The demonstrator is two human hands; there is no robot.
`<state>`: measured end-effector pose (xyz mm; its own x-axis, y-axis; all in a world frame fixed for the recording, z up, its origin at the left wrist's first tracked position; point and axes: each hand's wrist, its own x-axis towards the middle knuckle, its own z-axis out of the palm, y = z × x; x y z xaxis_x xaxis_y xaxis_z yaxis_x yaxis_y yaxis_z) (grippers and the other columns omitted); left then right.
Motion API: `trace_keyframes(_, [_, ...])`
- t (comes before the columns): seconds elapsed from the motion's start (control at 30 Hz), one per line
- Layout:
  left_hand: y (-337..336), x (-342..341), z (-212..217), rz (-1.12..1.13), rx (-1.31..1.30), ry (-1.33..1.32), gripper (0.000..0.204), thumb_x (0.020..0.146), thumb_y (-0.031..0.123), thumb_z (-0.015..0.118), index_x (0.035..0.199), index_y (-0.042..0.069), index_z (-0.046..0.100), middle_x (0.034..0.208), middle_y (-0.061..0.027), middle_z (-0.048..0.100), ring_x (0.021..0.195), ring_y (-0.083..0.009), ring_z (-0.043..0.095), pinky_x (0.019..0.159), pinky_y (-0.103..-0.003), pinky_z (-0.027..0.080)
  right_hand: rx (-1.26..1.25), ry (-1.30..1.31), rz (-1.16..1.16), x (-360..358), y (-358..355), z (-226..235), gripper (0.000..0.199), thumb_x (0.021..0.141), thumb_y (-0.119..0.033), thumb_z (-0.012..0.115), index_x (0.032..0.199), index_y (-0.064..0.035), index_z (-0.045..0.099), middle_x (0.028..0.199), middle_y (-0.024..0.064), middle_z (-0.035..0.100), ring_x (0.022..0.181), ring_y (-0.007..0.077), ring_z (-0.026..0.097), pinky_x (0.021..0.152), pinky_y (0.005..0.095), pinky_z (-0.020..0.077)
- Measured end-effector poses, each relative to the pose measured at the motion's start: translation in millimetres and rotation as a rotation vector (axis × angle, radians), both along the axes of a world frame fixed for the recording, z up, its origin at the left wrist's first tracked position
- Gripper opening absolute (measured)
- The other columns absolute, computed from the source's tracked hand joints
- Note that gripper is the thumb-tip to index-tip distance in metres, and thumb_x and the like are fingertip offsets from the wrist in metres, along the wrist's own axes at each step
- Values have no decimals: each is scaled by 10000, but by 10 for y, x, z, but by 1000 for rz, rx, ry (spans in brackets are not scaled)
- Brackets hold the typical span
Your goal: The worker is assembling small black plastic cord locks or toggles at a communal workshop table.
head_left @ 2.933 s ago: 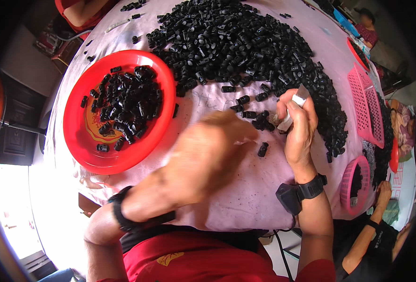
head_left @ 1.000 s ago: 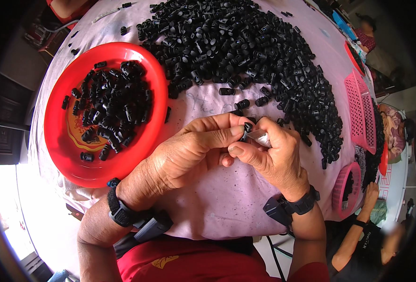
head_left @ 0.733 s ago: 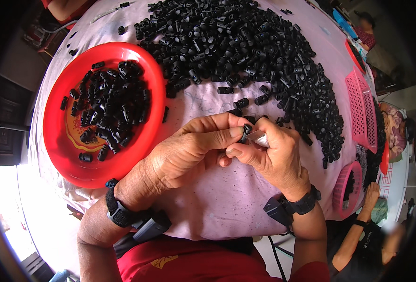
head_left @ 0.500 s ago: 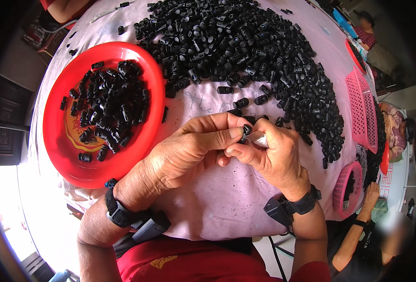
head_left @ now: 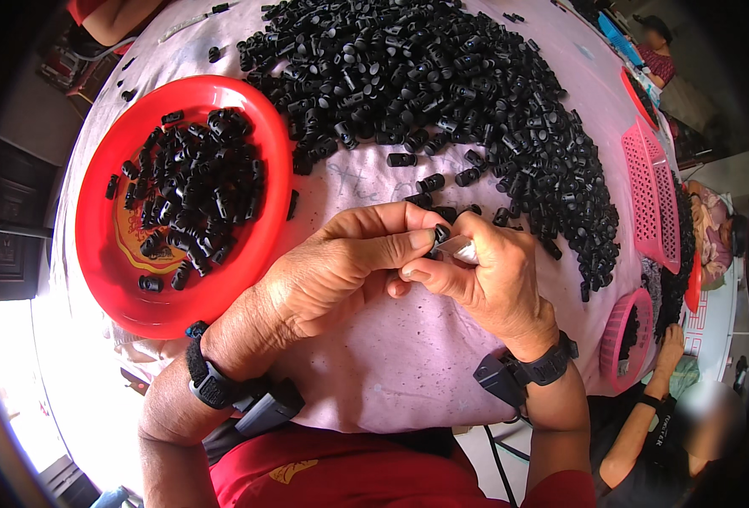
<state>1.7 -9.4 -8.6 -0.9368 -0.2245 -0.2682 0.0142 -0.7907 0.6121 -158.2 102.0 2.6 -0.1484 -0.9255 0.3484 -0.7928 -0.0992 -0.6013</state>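
Over the pink cloth, my left hand point(head_left: 332, 275) pinches a small black plastic cord lock point(head_left: 442, 232) between thumb and forefinger. My right hand point(head_left: 506, 284) meets it from the other side. Between its thumb and curled fingers is a thin, pale, shiny flat piece point(head_left: 459, 250), its tip against the cord lock; its exact kind is unclear. Just beyond my fingertips lie several loose cord locks point(head_left: 431, 182), in front of a large heap of the same black cord locks point(head_left: 391, 76). A red plate point(head_left: 99, 245) with more cord locks stands left of my left hand.
A pink perforated basket point(head_left: 649, 195) stands at the right edge of the table, and a round pink basket point(head_left: 616, 339) nearer me. Another person's arm point(head_left: 645, 406) reaches in at the lower right. One more person point(head_left: 658, 55) sits at the far right, and another's arm point(head_left: 116, 17) shows top left.
Both hands keep the same grip on the cord lock and the shiny piece. The whole view has shifted very slightly; little else differs.
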Motion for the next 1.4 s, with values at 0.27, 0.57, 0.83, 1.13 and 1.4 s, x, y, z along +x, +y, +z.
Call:
trace_keyframes(0.27, [7, -4, 14, 7, 8, -26, 246, 915, 170, 610, 1121, 37, 591, 1030, -30, 651, 825, -98, 596, 699, -239, 453, 31, 14, 4, -4, 15, 24, 446, 780, -416, 753, 684, -43, 527, 554, 75, 611, 502, 168, 636, 453, 282, 459])
trace_keyframes(0.57, [16, -21, 39, 7, 43, -18, 262, 923, 180, 611, 1138, 34, 577, 954, 5, 618, 787, -54, 546, 689, -215, 438, -36, -69, 33, 46, 5, -37, 409, 788, -376, 758, 703, -43, 536, 590, 82, 640, 517, 146, 645, 456, 273, 458])
trace_keyframes(0.83, [44, -28, 94, 0, 71, -34, 247, 930, 193, 602, 1126, 45, 582, 941, 9, 616, 782, -53, 546, 688, -216, 441, -75, -62, 40, -16, 9, 6, 471, 721, -403, 811, 698, -47, 503, 540, 39, 563, 478, 87, 534, 441, 245, 420])
trace_keyframes(1.13, [43, -26, 75, -3, 61, -36, 236, 930, 195, 602, 1114, 47, 586, 944, 14, 610, 772, -49, 543, 678, -208, 439, -19, -9, 10, -6, 15, 19, 450, 755, -409, 779, 703, -36, 533, 559, 72, 609, 506, 146, 624, 463, 270, 467])
trace_keyframes(1.4, [17, -22, 88, 27, 48, -38, 244, 926, 188, 600, 1123, 46, 579, 960, -1, 607, 778, -63, 540, 666, -206, 429, -60, -106, 20, -5, 46, 88, 352, 777, -328, 772, 779, -34, 579, 631, 62, 633, 573, 162, 671, 457, 282, 491])
